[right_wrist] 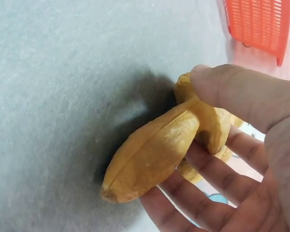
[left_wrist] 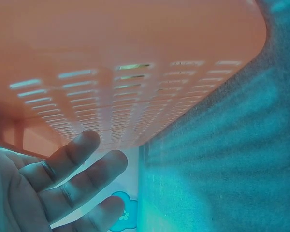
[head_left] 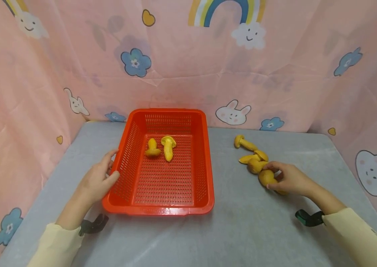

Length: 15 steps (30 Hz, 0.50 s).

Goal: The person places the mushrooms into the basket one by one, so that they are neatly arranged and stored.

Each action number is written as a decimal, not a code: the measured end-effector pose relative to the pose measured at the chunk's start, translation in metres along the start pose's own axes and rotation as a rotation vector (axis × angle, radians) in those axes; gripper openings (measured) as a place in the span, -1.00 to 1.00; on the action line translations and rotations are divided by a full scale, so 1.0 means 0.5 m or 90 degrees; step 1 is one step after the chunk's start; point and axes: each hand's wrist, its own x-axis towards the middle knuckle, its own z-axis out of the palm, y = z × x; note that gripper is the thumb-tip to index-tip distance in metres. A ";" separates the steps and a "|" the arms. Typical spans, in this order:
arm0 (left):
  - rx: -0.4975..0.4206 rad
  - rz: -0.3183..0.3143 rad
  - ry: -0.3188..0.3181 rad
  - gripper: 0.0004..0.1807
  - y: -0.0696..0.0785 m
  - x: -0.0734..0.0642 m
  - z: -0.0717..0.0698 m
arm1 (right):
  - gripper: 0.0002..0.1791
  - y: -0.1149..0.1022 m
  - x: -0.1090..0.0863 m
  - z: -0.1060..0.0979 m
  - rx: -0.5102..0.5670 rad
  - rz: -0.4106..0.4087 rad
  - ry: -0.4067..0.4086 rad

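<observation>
On the right, my right hand [head_left: 290, 178] pinches a yellow-brown toy mushroom [head_left: 266, 178] between thumb and fingers. Its thick stem [right_wrist: 150, 154] points away from the palm in the right wrist view, close over the table. Several more mushrooms [head_left: 246, 144] lie in a loose row just beyond that hand. My left hand [head_left: 96, 180] is at the left rim of a red plastic basket [head_left: 210, 178], thumb tip right at the edge. In the left wrist view its fingers [left_wrist: 87, 179] extend loosely beside the slotted outer wall. Two mushrooms, one cap-down [head_left: 153, 148], lie inside the basket.
The grey table [head_left: 242, 230] ends at a pink printed curtain [head_left: 182, 85], which hangs behind it and along both sides. Dark wrist-worn devices [head_left: 308, 218] sit below each hand at the cream sleeves [head_left: 359, 233].
</observation>
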 end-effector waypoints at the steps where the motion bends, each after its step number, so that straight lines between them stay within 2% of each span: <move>1: 0.000 -0.001 0.000 -0.33 0.000 0.000 0.001 | -0.41 -0.001 -0.001 0.000 -0.001 0.002 -0.001; 9: -0.001 0.001 0.000 -0.33 0.000 -0.001 0.001 | -0.43 -0.034 -0.008 -0.017 0.008 0.023 -0.013; 15: -0.005 0.007 0.005 -0.34 -0.002 0.001 0.002 | -0.42 -0.064 -0.008 -0.033 0.010 0.016 0.005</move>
